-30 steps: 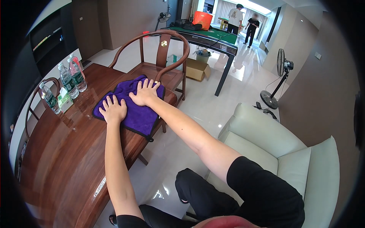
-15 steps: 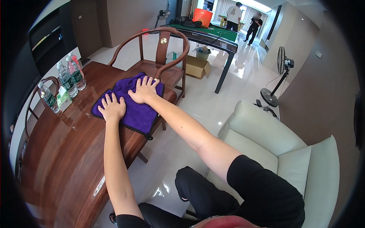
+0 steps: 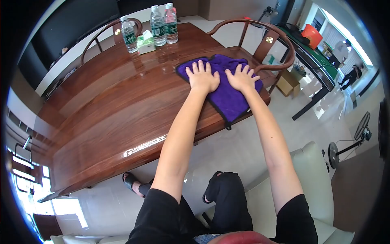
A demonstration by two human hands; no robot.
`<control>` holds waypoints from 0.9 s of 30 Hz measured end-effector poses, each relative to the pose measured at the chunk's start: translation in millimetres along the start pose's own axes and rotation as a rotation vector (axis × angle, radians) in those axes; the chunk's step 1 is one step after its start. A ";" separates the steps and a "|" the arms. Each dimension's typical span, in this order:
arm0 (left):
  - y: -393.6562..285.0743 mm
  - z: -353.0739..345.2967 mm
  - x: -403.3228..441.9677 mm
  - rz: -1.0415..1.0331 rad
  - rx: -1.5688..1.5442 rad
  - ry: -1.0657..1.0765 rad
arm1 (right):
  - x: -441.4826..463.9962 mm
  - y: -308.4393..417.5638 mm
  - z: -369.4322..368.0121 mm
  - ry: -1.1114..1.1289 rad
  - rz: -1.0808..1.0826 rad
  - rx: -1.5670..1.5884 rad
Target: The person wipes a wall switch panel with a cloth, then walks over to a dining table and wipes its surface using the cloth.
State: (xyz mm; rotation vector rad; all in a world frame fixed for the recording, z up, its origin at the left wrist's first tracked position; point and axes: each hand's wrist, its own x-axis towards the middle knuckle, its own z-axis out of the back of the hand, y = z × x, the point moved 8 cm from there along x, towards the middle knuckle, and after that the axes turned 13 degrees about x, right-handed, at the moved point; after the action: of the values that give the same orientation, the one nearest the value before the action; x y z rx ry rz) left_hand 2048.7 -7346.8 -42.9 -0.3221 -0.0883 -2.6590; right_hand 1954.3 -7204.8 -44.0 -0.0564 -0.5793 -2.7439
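A purple cloth with black edging point(image 3: 229, 103) lies on the right end of the polished brown wooden table point(image 3: 118, 93), one corner with a small loop hanging over the near edge. Flat on the cloth's left part rests my left hand point(image 3: 202, 78), fingers spread. Beside it, my right hand point(image 3: 242, 78) presses on the cloth's right part, also with spread fingers. The two hands are apart, and neither grips the fabric. Parts of the cloth are hidden under the palms, and its far side is rumpled.
Three water bottles point(image 3: 158, 26) stand near the far edge beside a tissue pack point(image 3: 146, 43). A wooden armchair point(image 3: 264, 46) adjoins the right end. Behind are a green-topped table point(image 3: 315, 57), a cardboard box point(image 3: 287, 83) and two people. A pale sofa point(image 3: 313, 179) and fan point(image 3: 357, 138) are right.
The camera view has swung left, showing more of the table and shifting the cloth and hands rightward in the picture. Both hands remain spread on the cloth.
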 end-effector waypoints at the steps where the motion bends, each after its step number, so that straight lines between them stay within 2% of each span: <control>1: -0.1 2.1 -1.5 -0.004 -0.004 0.005 | -0.9 0.4 0.4 0.001 0.001 -0.002; 9: -0.5 4.3 -4.1 -0.016 -0.019 0.051 | -1.9 2.2 1.3 0.021 -0.006 -0.014; 14: 2.6 1.0 0.3 0.001 0.009 0.006 | -2.4 8.1 0.6 -0.002 0.005 -0.012; 18: 0.6 17.0 -6.4 -0.017 0.071 -0.069 | -21.0 14.1 26.9 -0.028 0.002 0.022; 19: -1.6 12.8 -2.0 -0.052 0.063 -0.067 | -13.5 6.8 20.0 -0.106 0.005 -0.010; 21: -4.5 11.8 -3.0 -0.035 0.098 -0.007 | -11.1 2.0 13.6 -0.125 0.029 0.018; 24: 0.4 2.8 -2.8 -0.011 0.081 0.071 | -16.4 6.8 11.8 -0.042 0.012 0.046; 27: 0.3 1.0 -3.0 -0.008 0.077 0.083 | -19.4 7.7 11.8 -0.012 0.015 0.072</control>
State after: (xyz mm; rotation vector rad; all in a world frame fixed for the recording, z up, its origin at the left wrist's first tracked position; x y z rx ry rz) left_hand 2051.6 -7345.6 -42.6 -0.1869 -0.1657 -2.6647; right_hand 1974.8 -7200.5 -32.3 -0.0597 -0.6774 -2.7077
